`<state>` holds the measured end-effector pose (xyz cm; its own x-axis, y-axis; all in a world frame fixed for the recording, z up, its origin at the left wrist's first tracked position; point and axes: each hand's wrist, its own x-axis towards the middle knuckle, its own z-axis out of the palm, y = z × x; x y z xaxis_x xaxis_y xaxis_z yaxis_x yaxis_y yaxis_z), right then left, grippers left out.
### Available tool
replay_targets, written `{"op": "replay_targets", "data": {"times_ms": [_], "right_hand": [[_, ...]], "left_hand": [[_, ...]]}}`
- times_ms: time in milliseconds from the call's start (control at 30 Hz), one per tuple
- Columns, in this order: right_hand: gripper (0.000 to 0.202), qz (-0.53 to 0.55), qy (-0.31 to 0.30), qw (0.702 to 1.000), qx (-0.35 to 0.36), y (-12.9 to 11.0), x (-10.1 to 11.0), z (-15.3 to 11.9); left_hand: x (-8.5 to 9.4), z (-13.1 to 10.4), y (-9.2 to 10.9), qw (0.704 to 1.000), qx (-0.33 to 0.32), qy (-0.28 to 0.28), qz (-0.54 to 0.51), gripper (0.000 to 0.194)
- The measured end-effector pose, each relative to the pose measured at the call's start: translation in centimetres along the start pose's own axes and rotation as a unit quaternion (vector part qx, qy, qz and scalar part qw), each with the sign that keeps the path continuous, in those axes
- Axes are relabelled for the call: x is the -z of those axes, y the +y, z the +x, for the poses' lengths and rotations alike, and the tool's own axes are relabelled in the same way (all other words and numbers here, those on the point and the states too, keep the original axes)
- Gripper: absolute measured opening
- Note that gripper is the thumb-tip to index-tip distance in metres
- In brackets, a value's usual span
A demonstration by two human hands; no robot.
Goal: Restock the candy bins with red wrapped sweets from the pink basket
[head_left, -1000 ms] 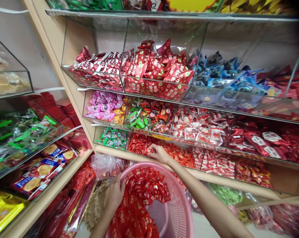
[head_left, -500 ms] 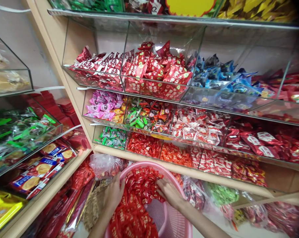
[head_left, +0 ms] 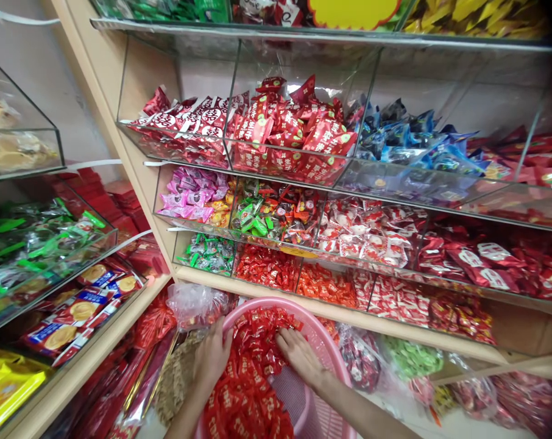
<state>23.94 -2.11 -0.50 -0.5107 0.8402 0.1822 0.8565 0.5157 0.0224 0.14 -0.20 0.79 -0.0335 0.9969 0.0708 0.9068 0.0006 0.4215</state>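
Observation:
A pink plastic basket (head_left: 319, 323) stands low in front of me, heaped with red-wrapped candies (head_left: 253, 372). At its left side my left hand (head_left: 213, 353) is closed over the rim, the thumb on the candy side. My right hand (head_left: 298, 355) reaches in across the right side and rests on the candies, its fingers stretched out and close together, with nothing gripped that I can see. Below this hand a bare patch of the basket's perforated inner wall (head_left: 290, 393) shows. My fingertips on the left are partly hidden.
Clear bins of wrapped sweets fill the wooden shelf unit (head_left: 258, 283) behind the basket. A side shelf (head_left: 93, 353) with packaged snacks stands at the left. Plastic bags of candy (head_left: 360, 356) lie on the floor to the right, and another clear bag (head_left: 196, 305) sits behind my left hand.
My right hand has moved a little to the left over the candies. My left hand stays at the basket's rim.

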Motion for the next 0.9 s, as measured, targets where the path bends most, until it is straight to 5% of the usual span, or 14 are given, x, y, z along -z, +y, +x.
{"op": "replay_targets", "data": {"times_ms": [200,400,533,900], "right_hand": [[0.026,0.068,0.008,0.997,-0.023,0.2,0.3,-0.1],[0.019,0.175,0.049,0.977,-0.107,1.3,3.7,-0.8],[0.017,0.147,0.065,0.973,-0.164,2.5,5.2,-1.7],[0.028,0.053,-0.077,0.98,-0.174,1.4,0.9,-3.6]], "left_hand": [[0.0,-0.1,0.0,1.0,-0.002,-0.005,0.005,0.05],[0.0,-0.1,-0.1,1.0,-0.012,0.01,0.009,0.048],[-0.2,0.0,-0.1,1.0,-0.01,0.018,0.017,0.045],[-0.3,0.0,-0.3,1.0,-0.011,0.016,0.023,0.046]]}}
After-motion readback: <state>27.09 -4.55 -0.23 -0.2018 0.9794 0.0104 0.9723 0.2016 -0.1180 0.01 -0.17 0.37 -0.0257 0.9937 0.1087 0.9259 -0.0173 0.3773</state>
